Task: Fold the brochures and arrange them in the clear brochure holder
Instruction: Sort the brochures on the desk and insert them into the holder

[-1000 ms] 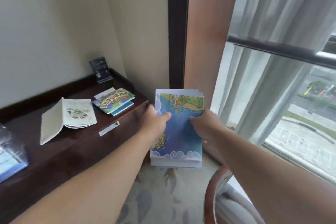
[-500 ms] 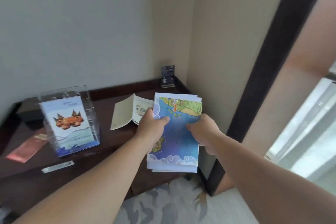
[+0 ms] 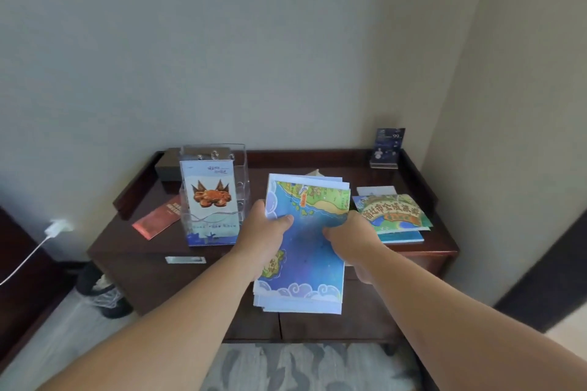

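Hands meet at 1 stack of folded brochures [image 3: 305, 251], held in the air above the front edge of a dark wooden cabinet [image 3: 152, 251]. Left hand [image 3: 265, 235] closed on the stack's left edge, thumb laid across the blue map cover, fingers hidden underneath. Right hand [image 3: 352, 240] closed on the right edge the same way, thumb on top. Stack tilts slightly, top end toward the wall; several page edges fan out at its bottom and top. Cover shows blue sea, green coast at the top, white clouds along the bottom.

Clear brochure holder [image 3: 213, 197] stands upright on the cabinet top, just left of the held stack. A crab brochure [image 3: 210, 200] sits in its front pocket, facing the camera. Red leaflet [image 3: 157, 220] lies flat to the left of the holder, partly behind it. Dark box [image 3: 168, 170] sits behind the holder at the back left corner.

Right of the hands, a small pile of green map brochures [image 3: 392, 214] lies flat on the cabinet, a white sheet showing beneath. Small sign in a clear stand [image 3: 387, 147] stands at the back right corner. A pale corner of paper peeks above the held stack, possibly another brochure. White charger [image 3: 58, 227] plugged in at the left wall.
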The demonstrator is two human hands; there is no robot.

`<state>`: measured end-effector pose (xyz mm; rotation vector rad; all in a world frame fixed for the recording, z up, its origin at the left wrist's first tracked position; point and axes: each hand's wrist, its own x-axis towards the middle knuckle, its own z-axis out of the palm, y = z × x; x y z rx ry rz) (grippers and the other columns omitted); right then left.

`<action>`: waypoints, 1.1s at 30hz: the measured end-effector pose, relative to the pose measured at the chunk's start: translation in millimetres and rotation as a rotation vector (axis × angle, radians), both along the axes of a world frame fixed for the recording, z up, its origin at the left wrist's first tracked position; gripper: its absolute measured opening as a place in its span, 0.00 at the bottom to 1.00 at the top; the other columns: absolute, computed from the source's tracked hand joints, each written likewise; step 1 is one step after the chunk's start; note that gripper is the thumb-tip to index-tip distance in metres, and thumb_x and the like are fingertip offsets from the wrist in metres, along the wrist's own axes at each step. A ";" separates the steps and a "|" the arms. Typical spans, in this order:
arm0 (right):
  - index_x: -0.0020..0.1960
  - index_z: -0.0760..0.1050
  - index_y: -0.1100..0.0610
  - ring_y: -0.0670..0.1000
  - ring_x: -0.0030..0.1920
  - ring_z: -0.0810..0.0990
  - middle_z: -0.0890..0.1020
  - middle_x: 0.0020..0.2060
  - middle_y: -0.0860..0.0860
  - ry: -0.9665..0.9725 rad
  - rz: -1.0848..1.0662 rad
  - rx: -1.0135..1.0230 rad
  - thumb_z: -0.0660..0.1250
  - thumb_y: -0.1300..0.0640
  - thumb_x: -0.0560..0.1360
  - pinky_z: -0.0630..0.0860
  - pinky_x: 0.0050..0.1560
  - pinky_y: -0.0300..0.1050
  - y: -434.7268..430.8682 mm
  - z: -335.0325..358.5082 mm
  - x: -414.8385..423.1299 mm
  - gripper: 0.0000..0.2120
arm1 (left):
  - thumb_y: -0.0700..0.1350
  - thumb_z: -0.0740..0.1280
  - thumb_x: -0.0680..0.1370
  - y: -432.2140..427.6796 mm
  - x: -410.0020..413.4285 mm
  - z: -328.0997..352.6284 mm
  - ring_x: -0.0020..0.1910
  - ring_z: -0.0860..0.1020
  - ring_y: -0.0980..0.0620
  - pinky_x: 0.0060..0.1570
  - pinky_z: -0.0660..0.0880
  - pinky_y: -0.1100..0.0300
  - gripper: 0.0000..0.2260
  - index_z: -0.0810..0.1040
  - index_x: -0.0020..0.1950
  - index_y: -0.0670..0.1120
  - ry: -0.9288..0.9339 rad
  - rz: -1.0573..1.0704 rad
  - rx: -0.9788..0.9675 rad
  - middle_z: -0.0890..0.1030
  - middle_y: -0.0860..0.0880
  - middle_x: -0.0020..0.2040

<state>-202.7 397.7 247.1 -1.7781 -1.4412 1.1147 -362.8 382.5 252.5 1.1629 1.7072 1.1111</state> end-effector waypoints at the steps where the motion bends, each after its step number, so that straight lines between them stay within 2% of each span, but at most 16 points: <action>1: 0.56 0.73 0.62 0.53 0.40 0.74 0.76 0.46 0.56 -0.005 0.013 -0.001 0.64 0.61 0.75 0.68 0.30 0.39 4.1 -0.5 -4.0 0.11 | 0.45 0.69 0.77 2.7 -4.4 -1.0 0.50 0.79 0.48 0.52 0.77 0.49 0.10 0.74 0.55 0.47 -0.002 0.006 -0.005 0.80 0.48 0.52; 3: 0.55 0.73 0.60 0.52 0.39 0.73 0.76 0.46 0.56 -0.010 0.031 -0.007 0.64 0.61 0.75 0.68 0.30 0.39 14.9 -3.7 -14.2 0.10 | 0.45 0.69 0.77 10.5 -14.7 -4.7 0.50 0.79 0.48 0.51 0.76 0.51 0.10 0.74 0.57 0.47 -0.014 0.018 -0.008 0.81 0.48 0.52; 6: 0.59 0.71 0.61 0.53 0.42 0.74 0.76 0.47 0.55 -0.030 0.037 -0.020 0.64 0.60 0.75 0.69 0.31 0.39 29.9 -10.6 -28.5 0.14 | 0.44 0.69 0.77 25.2 -28.5 -12.1 0.51 0.79 0.48 0.47 0.75 0.55 0.11 0.74 0.58 0.47 -0.028 0.026 -0.012 0.81 0.48 0.53; 9: 0.60 0.72 0.63 0.54 0.44 0.75 0.77 0.48 0.57 -0.053 0.033 -0.043 0.64 0.60 0.74 0.74 0.40 0.44 46.5 -16.2 -41.1 0.15 | 0.43 0.69 0.77 44.6 -40.1 -20.0 0.51 0.79 0.48 0.49 0.74 0.54 0.12 0.74 0.60 0.46 -0.041 0.014 -0.030 0.80 0.47 0.54; 11: 0.57 0.71 0.61 0.55 0.45 0.75 0.77 0.49 0.57 -0.089 0.008 -0.051 0.64 0.60 0.75 0.77 0.47 0.48 60.1 -17.2 -46.8 0.12 | 0.43 0.69 0.77 61.8 -46.3 -24.0 0.50 0.79 0.49 0.48 0.74 0.54 0.11 0.74 0.58 0.46 -0.051 -0.007 -0.035 0.81 0.47 0.53; 14: 0.55 0.70 0.59 0.56 0.46 0.77 0.78 0.50 0.58 -0.117 -0.045 -0.069 0.63 0.59 0.75 0.79 0.50 0.51 81.2 -15.3 -50.8 0.09 | 0.44 0.69 0.77 90.8 -51.0 -27.4 0.48 0.78 0.49 0.45 0.74 0.54 0.10 0.74 0.56 0.46 -0.053 -0.049 -0.040 0.80 0.47 0.53; 17: 0.58 0.72 0.62 0.58 0.46 0.78 0.79 0.51 0.60 -0.107 -0.109 -0.089 0.63 0.60 0.75 0.80 0.48 0.51 99.7 -12.7 -48.7 0.13 | 0.46 0.69 0.76 119.7 -48.4 -28.5 0.51 0.79 0.46 0.54 0.76 0.47 0.10 0.74 0.56 0.46 -0.047 -0.110 -0.062 0.80 0.47 0.53; 19: 0.58 0.73 0.62 0.56 0.43 0.76 0.79 0.50 0.60 -0.116 -0.146 -0.087 0.63 0.60 0.75 0.77 0.42 0.47 108.7 -12.1 -42.2 0.13 | 0.45 0.69 0.76 136.8 -41.4 -29.9 0.50 0.79 0.46 0.52 0.76 0.49 0.09 0.74 0.55 0.47 -0.068 -0.158 -0.063 0.81 0.47 0.52; 21: 0.54 0.73 0.61 0.54 0.41 0.75 0.78 0.46 0.58 -0.131 -0.179 -0.083 0.63 0.60 0.75 0.74 0.35 0.42 114.5 -13.0 -31.5 0.08 | 0.44 0.69 0.76 150.8 -29.9 -32.5 0.49 0.80 0.48 0.50 0.76 0.51 0.08 0.75 0.53 0.47 -0.086 -0.208 -0.060 0.81 0.48 0.52; 22: 0.52 0.72 0.60 0.54 0.40 0.75 0.77 0.45 0.57 -0.138 -0.199 -0.087 0.63 0.61 0.75 0.73 0.34 0.41 117.1 -14.2 -24.6 0.06 | 0.44 0.69 0.76 156.5 -22.7 -34.1 0.49 0.80 0.48 0.51 0.77 0.49 0.08 0.75 0.54 0.47 -0.093 -0.236 -0.068 0.82 0.48 0.51; 25: 0.50 0.72 0.60 0.57 0.42 0.77 0.78 0.45 0.58 -0.171 -0.268 -0.132 0.63 0.60 0.75 0.79 0.42 0.48 122.7 -18.5 -1.1 0.05 | 0.44 0.69 0.77 168.9 2.7 -39.6 0.50 0.80 0.46 0.56 0.77 0.45 0.09 0.74 0.55 0.46 -0.105 -0.301 -0.108 0.82 0.47 0.52; 27: 0.44 0.70 0.57 0.56 0.42 0.77 0.77 0.44 0.56 -0.197 -0.300 -0.141 0.64 0.60 0.75 0.79 0.44 0.48 127.5 -22.1 16.6 0.03 | 0.45 0.69 0.77 177.6 21.3 -44.6 0.50 0.80 0.46 0.54 0.77 0.46 0.09 0.74 0.54 0.46 -0.097 -0.317 -0.125 0.81 0.47 0.51; 30: 0.37 0.64 0.52 0.54 0.41 0.76 0.75 0.42 0.54 -0.230 -0.319 -0.163 0.64 0.59 0.75 0.76 0.41 0.45 139.7 -28.8 44.1 0.12 | 0.45 0.69 0.76 191.5 49.8 -51.5 0.50 0.80 0.45 0.53 0.76 0.48 0.09 0.73 0.53 0.45 -0.100 -0.334 -0.154 0.81 0.47 0.51; 33: 0.42 0.70 0.56 0.52 0.37 0.75 0.77 0.43 0.55 -0.210 -0.318 -0.171 0.64 0.59 0.75 0.72 0.32 0.40 157.0 -35.0 71.8 0.04 | 0.46 0.68 0.77 208.0 78.1 -55.1 0.49 0.80 0.45 0.51 0.76 0.48 0.09 0.73 0.53 0.45 -0.096 -0.335 -0.175 0.80 0.46 0.51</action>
